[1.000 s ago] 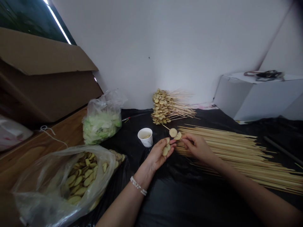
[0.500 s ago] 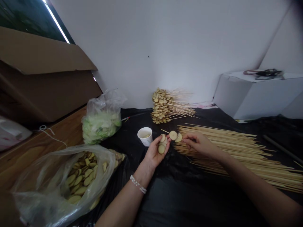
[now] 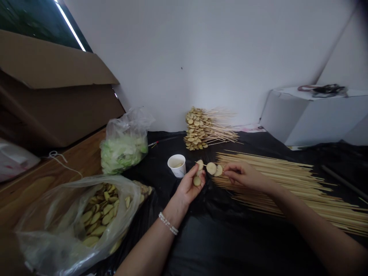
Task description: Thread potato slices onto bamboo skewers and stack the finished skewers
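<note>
My left hand (image 3: 189,184) is cupped around a few pale potato slices (image 3: 197,180), with one slice raised at its fingertips against a skewer's point. My right hand (image 3: 243,175) pinches that thin bamboo skewer (image 3: 214,168), which carries two slices and points left toward the left hand. Both hands hover over the black sheet (image 3: 224,234), just right of a white paper cup (image 3: 177,165).
A clear bag of potato slices (image 3: 94,214) lies open at the near left. A bag of green leaves (image 3: 123,149) stands behind it. Finished skewers (image 3: 201,128) are stacked by the wall. Loose bamboo sticks (image 3: 287,184) spread to the right. A cardboard box (image 3: 57,96) and a white box (image 3: 310,115) flank the scene.
The left hand has turned and lifted one slice up to the skewer's tip. The right hand has kept its hold and shifted the skewer slightly.
</note>
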Demonstrator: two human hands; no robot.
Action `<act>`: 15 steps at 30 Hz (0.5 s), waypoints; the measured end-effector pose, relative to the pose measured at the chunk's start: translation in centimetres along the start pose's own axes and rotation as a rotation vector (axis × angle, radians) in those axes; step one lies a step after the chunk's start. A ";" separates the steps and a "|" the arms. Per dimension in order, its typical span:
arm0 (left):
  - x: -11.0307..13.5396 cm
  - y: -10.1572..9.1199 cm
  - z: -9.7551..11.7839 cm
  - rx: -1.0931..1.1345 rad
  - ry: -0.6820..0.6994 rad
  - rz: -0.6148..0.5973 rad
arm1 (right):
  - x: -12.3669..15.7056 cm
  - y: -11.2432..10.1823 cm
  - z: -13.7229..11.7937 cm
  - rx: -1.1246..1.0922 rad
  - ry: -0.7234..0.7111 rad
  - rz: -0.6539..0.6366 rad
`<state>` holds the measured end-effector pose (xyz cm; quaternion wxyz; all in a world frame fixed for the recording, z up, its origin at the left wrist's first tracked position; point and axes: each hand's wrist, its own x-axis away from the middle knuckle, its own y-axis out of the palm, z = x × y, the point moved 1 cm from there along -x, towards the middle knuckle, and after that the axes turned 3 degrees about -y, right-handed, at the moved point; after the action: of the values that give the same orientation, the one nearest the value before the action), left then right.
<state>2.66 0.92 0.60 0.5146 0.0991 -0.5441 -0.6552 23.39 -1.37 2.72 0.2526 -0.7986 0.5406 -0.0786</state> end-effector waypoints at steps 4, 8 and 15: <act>0.2 0.0 0.0 -0.063 0.032 -0.042 | -0.1 0.0 -0.2 0.019 -0.017 -0.006; 0.0 -0.1 -0.1 -0.082 0.040 -0.013 | 0.0 0.0 -0.3 0.017 -0.023 -0.010; -0.2 -0.2 0.1 0.034 -0.015 0.037 | 0.0 -0.2 0.2 0.043 -0.016 -0.003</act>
<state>2.56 1.16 0.40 0.5206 0.0928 -0.5610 -0.6369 23.66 -1.25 2.65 0.2737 -0.7943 0.5358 -0.0843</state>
